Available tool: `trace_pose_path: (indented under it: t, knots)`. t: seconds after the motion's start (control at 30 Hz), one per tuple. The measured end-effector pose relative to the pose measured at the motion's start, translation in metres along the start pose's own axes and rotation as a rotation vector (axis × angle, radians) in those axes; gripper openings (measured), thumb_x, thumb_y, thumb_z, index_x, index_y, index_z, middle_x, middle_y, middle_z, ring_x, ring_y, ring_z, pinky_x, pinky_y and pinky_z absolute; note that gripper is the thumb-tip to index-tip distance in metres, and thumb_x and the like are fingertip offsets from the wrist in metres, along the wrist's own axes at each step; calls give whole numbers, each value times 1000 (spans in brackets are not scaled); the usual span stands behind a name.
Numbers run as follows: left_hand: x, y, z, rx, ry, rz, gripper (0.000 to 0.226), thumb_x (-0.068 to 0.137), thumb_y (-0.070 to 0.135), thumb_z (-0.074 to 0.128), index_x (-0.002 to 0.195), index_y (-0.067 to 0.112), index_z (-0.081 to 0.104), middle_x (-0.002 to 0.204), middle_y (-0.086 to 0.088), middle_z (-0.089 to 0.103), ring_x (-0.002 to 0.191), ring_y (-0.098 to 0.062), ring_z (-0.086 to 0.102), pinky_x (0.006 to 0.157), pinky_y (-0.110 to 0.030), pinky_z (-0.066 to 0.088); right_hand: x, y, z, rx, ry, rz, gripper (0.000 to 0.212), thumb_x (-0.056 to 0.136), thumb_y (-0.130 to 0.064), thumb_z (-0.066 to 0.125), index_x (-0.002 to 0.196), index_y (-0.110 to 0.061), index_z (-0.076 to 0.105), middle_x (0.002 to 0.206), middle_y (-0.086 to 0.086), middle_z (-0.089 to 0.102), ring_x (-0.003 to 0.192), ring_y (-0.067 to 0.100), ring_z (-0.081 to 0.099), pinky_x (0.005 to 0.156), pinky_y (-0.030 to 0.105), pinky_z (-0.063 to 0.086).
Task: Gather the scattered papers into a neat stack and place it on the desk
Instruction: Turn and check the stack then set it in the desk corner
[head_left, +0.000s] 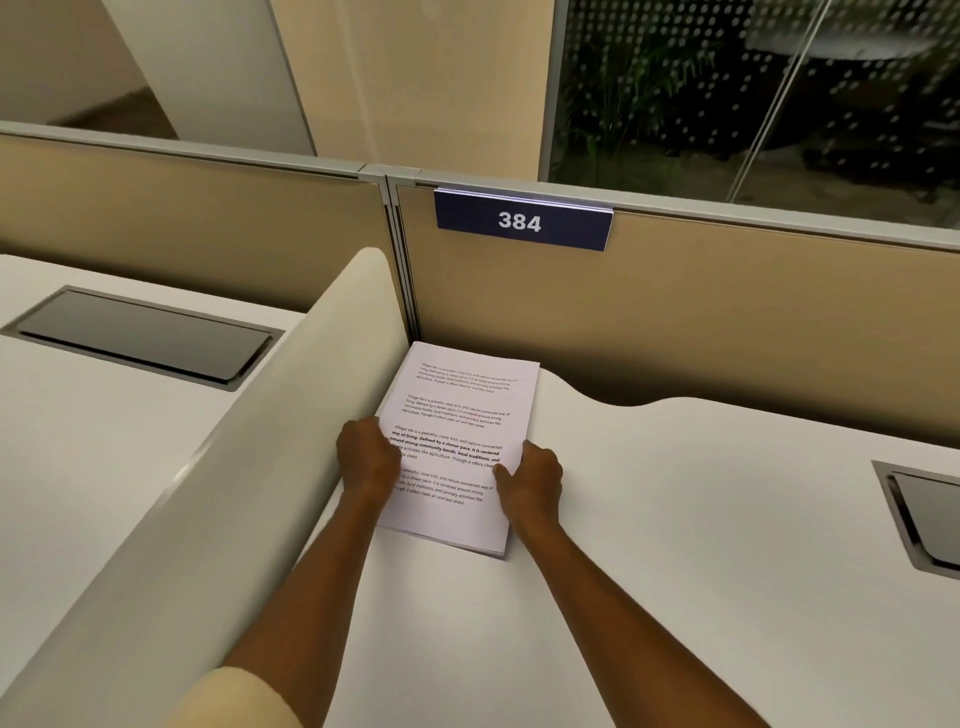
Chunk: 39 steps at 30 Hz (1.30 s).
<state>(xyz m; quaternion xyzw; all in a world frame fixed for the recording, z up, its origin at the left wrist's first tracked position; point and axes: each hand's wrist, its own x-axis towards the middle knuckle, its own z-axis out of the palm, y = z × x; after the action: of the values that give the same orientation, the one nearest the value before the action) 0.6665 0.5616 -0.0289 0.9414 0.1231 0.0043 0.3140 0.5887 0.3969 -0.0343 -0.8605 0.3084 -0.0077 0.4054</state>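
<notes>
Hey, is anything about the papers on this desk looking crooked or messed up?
Only slightly. The paper stack lies flat on the white desk by the side divider, turned a bit off square to the back partition. Its near right corner shows sheet edges slightly fanned. The left hand and right hand hold its sides.

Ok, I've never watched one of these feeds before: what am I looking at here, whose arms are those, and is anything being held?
There is no machine. The one picture comes from a camera worn on a person's head, looking forward and down, so the two bare arms are the wearer's own. The left hand and right hand press in on the two long sides of a stack of printed papers that lies flat on the white desk, in the corner by a curved white divider. The stack looks fairly squared and is not lifted. Behind it stands a tan partition with a blue sign reading 384. Dark cable hatches are set into the desks.
</notes>
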Motion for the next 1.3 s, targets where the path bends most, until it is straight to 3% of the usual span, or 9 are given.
trace_pose_path:
  t: [0.17, 0.47, 0.83, 1.3]
  knots:
    - [-1, 0, 3, 176, -13, 68, 26, 85, -8, 44, 107, -10, 60, 114, -29, 55, 106, -46, 54, 89, -47, 45, -1, -1, 5, -24, 10, -22, 44, 90, -22, 65, 128, -6, 52, 127, 13, 52, 117, 26, 54, 95, 30, 45]
    - [-4, -1, 8, 334, 13, 118, 24, 84, -11, 46, 104, -8, 60, 112, -25, 56, 107, -40, 51, 85, -43, 48, -5, 1, 14, -32, 17, -41, 44, 88, -22, 68, 126, -7, 52, 126, 11, 49, 115, 26, 55, 93, 30, 47]
    - [-6, 0, 4, 359, 10, 130, 25, 84, -11, 45, 99, -6, 64, 103, -23, 64, 99, -39, 59, 76, -42, 52, -3, 2, 21, -69, 24, -37, 38, 87, -26, 69, 117, -7, 54, 126, 10, 45, 119, 25, 49, 92, 32, 48]
    - [-6, -7, 10, 322, 48, 173, 23, 79, -12, 45, 88, -8, 65, 88, -27, 67, 84, -42, 61, 62, -37, 44, 3, 1, 21, -152, -45, -47, 44, 88, -30, 66, 121, -6, 50, 129, 11, 42, 120, 27, 46, 95, 32, 46]
